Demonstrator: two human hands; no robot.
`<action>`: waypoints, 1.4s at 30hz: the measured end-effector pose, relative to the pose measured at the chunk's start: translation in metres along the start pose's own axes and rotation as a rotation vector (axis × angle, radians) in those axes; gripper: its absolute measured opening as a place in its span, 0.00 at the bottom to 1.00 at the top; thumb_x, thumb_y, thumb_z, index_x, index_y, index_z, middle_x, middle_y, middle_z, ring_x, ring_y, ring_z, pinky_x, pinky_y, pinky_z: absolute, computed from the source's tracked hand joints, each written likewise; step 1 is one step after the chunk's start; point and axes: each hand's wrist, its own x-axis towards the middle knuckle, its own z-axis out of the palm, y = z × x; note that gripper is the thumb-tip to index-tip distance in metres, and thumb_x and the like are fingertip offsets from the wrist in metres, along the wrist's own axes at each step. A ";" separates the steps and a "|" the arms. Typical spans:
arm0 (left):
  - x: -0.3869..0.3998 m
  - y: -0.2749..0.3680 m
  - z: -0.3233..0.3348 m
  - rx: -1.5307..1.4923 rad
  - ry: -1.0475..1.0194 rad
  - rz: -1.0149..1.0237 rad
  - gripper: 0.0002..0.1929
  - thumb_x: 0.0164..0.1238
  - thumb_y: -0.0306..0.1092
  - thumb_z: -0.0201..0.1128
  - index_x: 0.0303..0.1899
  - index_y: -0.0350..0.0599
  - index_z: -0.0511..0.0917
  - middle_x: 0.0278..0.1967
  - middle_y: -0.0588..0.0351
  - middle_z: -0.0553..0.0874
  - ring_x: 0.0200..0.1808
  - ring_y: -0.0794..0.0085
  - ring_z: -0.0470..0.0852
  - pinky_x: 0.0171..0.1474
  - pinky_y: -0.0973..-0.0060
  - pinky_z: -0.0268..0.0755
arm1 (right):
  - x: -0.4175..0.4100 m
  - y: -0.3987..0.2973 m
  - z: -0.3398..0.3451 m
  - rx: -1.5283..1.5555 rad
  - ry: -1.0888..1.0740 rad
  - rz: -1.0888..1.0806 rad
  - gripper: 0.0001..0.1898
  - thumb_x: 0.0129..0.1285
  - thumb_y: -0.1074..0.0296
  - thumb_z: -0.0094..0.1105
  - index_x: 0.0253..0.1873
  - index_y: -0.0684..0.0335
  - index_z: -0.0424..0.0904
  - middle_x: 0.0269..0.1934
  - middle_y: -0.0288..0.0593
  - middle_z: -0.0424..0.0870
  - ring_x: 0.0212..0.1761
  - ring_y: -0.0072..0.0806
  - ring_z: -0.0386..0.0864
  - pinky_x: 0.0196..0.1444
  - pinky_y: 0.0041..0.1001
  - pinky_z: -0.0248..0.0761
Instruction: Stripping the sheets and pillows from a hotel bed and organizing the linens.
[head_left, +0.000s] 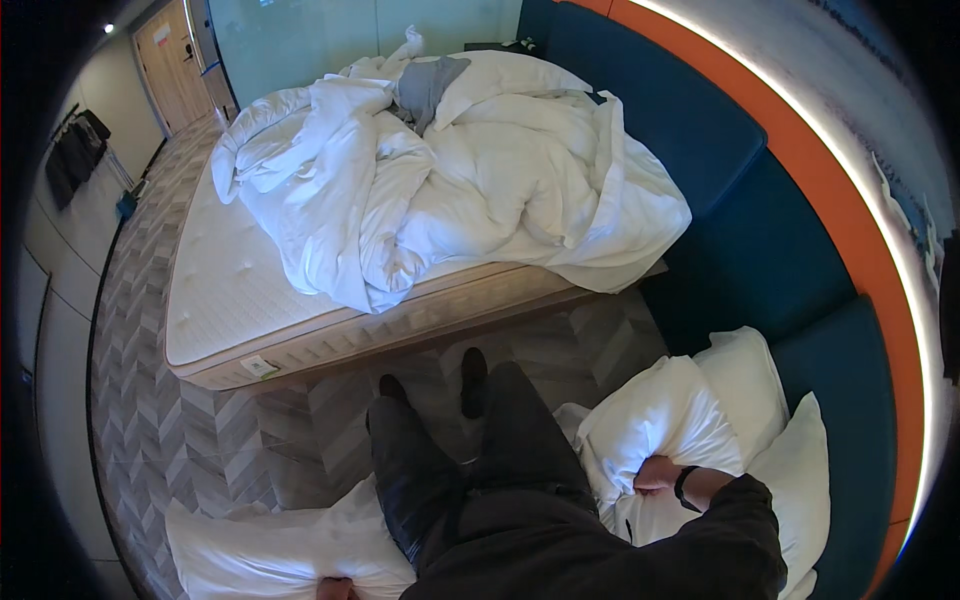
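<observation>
My right hand (656, 476), with a dark band at the wrist, is closed on a plump white pillow (660, 412) beside my right thigh. At the lower edge of the view my left hand (335, 589) grips another white pillow (255, 551), which creases around it. Only part of this hand shows. Two more white pillows, a rear one (750, 375) and a nearer one (799, 472), lean by the headboard on my right. Ahead of my feet stands a bed with a bare mattress (217, 292), and a rumpled white duvet (487, 187) is heaped over much of it.
A dark blue padded headboard (765, 217) runs along the right wall. Grey cloth (427, 86) lies among the bedding. Herringbone flooring (195, 450) extends left towards a wooden door (172, 56). Dark clothes (75, 154) hang on the left wall.
</observation>
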 end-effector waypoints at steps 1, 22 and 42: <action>-0.001 0.003 0.002 0.004 0.006 -0.012 0.21 0.73 0.40 0.49 0.18 0.42 0.70 0.13 0.50 0.72 0.10 0.64 0.68 0.14 0.65 0.57 | -0.003 -0.002 -0.002 0.003 -0.007 0.004 0.12 0.56 0.57 0.61 0.27 0.56 0.87 0.24 0.35 0.87 0.21 0.23 0.83 0.30 0.27 0.78; -0.014 0.028 0.007 -0.047 0.015 -0.025 0.21 0.71 0.41 0.51 0.19 0.39 0.71 0.13 0.48 0.73 0.10 0.64 0.69 0.14 0.65 0.57 | -0.012 -0.016 -0.013 -0.039 0.019 0.017 0.11 0.52 0.56 0.63 0.24 0.54 0.86 0.21 0.33 0.86 0.20 0.24 0.83 0.31 0.26 0.77; 0.023 -0.002 -0.006 0.324 -0.075 -0.060 0.25 0.69 0.43 0.47 0.19 0.35 0.81 0.17 0.45 0.84 0.13 0.59 0.80 0.16 0.64 0.76 | 0.013 0.009 0.004 -0.110 0.025 -0.006 0.12 0.52 0.52 0.60 0.22 0.49 0.85 0.20 0.31 0.85 0.21 0.24 0.83 0.29 0.28 0.75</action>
